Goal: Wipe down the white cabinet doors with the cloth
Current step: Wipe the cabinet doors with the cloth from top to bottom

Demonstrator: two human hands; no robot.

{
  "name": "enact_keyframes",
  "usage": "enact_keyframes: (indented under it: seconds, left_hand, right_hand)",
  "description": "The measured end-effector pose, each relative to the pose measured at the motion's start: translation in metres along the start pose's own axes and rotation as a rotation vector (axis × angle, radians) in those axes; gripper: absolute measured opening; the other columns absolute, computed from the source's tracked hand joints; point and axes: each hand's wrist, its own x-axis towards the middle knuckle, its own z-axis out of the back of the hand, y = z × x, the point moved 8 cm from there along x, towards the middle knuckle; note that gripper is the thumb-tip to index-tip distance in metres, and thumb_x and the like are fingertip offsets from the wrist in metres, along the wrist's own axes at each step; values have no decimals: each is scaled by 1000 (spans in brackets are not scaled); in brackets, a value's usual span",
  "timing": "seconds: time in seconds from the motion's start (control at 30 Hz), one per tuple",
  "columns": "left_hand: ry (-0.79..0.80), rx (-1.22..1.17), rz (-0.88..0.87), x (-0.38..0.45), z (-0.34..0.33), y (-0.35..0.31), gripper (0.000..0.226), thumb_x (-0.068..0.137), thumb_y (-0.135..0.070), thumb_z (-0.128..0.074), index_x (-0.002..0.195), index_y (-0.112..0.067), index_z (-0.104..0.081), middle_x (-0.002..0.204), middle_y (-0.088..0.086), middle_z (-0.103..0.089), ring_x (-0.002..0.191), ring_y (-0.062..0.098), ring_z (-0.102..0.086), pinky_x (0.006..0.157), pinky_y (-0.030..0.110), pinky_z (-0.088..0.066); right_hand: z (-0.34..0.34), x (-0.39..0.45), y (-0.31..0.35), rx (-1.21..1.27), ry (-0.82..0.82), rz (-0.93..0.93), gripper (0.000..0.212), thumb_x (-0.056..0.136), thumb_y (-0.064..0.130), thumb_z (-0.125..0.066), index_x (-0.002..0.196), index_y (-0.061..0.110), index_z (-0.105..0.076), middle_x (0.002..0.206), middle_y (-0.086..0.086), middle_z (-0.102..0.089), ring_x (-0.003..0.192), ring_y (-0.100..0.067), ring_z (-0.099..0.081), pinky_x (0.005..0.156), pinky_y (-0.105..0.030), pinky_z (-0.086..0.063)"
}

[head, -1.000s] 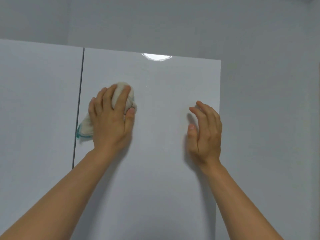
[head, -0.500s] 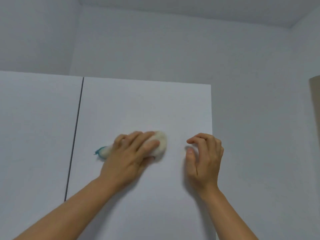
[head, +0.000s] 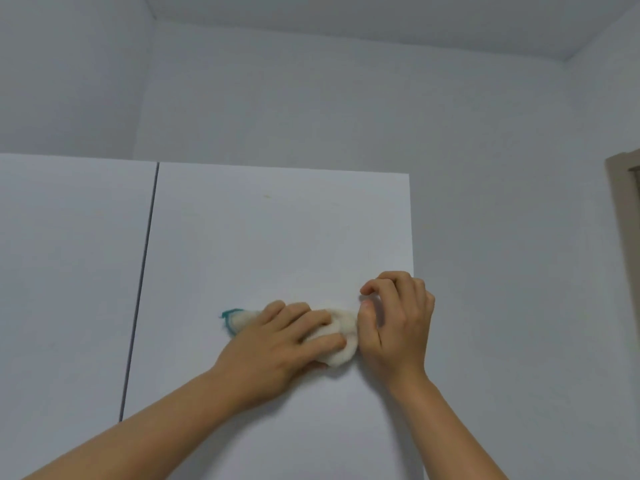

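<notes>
Two white cabinet doors fill the lower left: the right door point(head: 277, 237) and the left door point(head: 69, 271), split by a dark vertical gap. My left hand point(head: 277, 341) presses a balled white cloth point(head: 341, 344) with a teal edge against the right door, near its right side. My right hand point(head: 398, 323) rests beside the cloth at the door's right edge, fingers curled and apart, thumb touching or very close to the cloth.
A plain grey-white wall point(head: 502, 237) runs right of the cabinet and above it up to the ceiling. A brown frame point(head: 627, 237) shows at the far right edge. A small yellowish speck point(head: 266, 195) marks the door's upper part.
My left hand has slid the cloth down and to the right across the door until it meets my right hand. The view has tilted upward, so the doors sit lower in frame.
</notes>
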Motion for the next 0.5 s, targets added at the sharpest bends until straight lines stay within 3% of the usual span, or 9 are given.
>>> enact_keyframes:
  seconds: [0.07,0.2,0.33,0.4,0.5]
  left_hand:
    - [-56,58,111,9,13,47,43,91,-37,-62,133,-35,-52,134,0,-50,112,28,-49,90,39,-34]
    - [-252,100,663,16,70,183,37,95,-43,-54,130,-34,-58,130,5,-57,112,37,-50,89,45,-36]
    - [-339,63,844,36,75,205,34,100,-37,-55,133,-31,-58,134,5,-54,112,38,-48,90,47,-37]
    - [-311,24,759,52,61,171,37,99,-38,-54,134,-30,-58,137,5,-54,113,37,-48,90,47,-40]
    - [-185,-3,356,62,30,85,39,97,-40,-52,133,-29,-61,136,2,-57,109,34,-49,86,43,-43]
  right_hand:
    - [0,0,0,15,3,1,16,82,21,-51,87,19,-66,97,8,-58,93,-18,-52,83,-32,-29]
    - [-2,0,2,16,7,9,16,83,21,-49,86,20,-65,96,9,-58,92,-16,-50,83,-30,-28]
    - [-3,0,3,14,-10,16,17,84,21,-49,87,19,-66,97,8,-59,93,-16,-51,84,-30,-28]
    - [-3,1,3,14,-24,14,18,85,21,-48,87,18,-66,96,7,-59,93,-17,-51,83,-30,-28]
    - [0,0,0,41,-38,9,21,87,22,-46,88,17,-66,98,5,-60,94,-18,-50,81,-33,-28]
